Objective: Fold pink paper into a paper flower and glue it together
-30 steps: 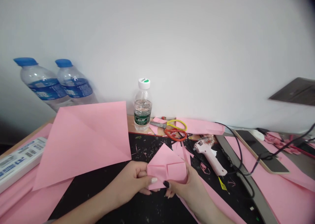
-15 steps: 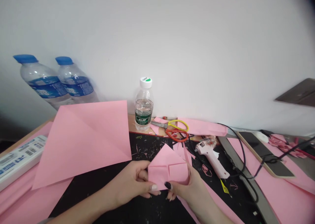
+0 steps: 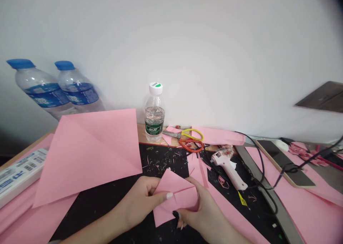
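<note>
1. Between our two hands, low in the middle of the view, is the small folded paper [image 3: 167, 181]. It is pink and tilted, with its flaps facing us.
2. Our left hand [image 3: 136, 206] pinches one side, thumb on top by a fold. Our right hand [image 3: 206, 210] pinches the other side, thumb near the low edge.
3. We seem to be turning the paper or pressing its folds. The next move looks like it needs a soft, firm push, with the edges kept in line.
4. Under our hands is a black mat [image 3: 160, 233] with little bits on it. On our left are a big pink sheet [image 3: 93, 151] and a white box [image 3: 21, 176].
5. Farther back, scissors [image 3: 173, 133] lie beside a small water bottle [image 3: 154, 118]. On our right are a glue gun [image 3: 233, 172] and a phone [image 3: 284, 161].
6. Behind it all is a pale wall [image 3: 187, 40].
</note>
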Motion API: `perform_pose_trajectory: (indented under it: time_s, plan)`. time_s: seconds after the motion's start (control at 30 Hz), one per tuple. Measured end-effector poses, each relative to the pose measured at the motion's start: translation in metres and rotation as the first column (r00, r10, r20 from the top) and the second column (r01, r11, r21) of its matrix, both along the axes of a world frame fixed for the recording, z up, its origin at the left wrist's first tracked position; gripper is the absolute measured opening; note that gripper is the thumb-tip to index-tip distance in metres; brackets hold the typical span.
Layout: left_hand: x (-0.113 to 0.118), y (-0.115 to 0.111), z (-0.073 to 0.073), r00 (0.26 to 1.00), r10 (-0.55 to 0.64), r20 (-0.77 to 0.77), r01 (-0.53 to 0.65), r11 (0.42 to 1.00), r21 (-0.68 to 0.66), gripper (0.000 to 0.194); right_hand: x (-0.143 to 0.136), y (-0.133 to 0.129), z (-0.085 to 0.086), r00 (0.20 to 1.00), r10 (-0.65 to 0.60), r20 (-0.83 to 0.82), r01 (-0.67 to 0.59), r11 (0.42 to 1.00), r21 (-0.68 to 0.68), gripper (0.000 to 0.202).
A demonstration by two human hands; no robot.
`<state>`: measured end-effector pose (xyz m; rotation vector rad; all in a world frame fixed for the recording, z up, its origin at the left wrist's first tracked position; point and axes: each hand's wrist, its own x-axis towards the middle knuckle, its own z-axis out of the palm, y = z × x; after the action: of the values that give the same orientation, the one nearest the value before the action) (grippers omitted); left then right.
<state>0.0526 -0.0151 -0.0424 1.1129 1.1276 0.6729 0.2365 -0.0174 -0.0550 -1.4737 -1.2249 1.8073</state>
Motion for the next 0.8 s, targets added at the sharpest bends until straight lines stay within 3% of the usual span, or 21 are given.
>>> perform_pose_trajectory:
  time_s: [0.27,0.5,0.7,0.8]
  plan:
    - [0.0007,-0.0011,-0.0056,0.998,-0.062,0.013,0.062,0.998,0.031,0.025,-0.004,0.0008,0.0093,0.997,0.076,-0.034,-0.074,0.995,0.07,0.04]
    - [0.0003,0.0019,0.0017,0.98,-0.133,0.148,0.133,0.991,0.01,0.026,0.0007,0.0068,0.0093,0.989,0.143,-0.034,-0.142,0.99,0.014,0.049]
    - [0.0017,0.0022,-0.0034,0.998,0.048,0.05,-0.052,0.996,0.074,0.033,0.0053,0.0053,0.0092,0.98,0.189,-0.067,-0.187,0.982,0.029,0.059]
    - [0.0021,0.0013,-0.0031,0.996,-0.013,0.089,0.01,0.999,0.042,0.029,0.0049,0.0049,0.009,0.978,0.193,-0.083,-0.19,0.981,0.041,0.062]
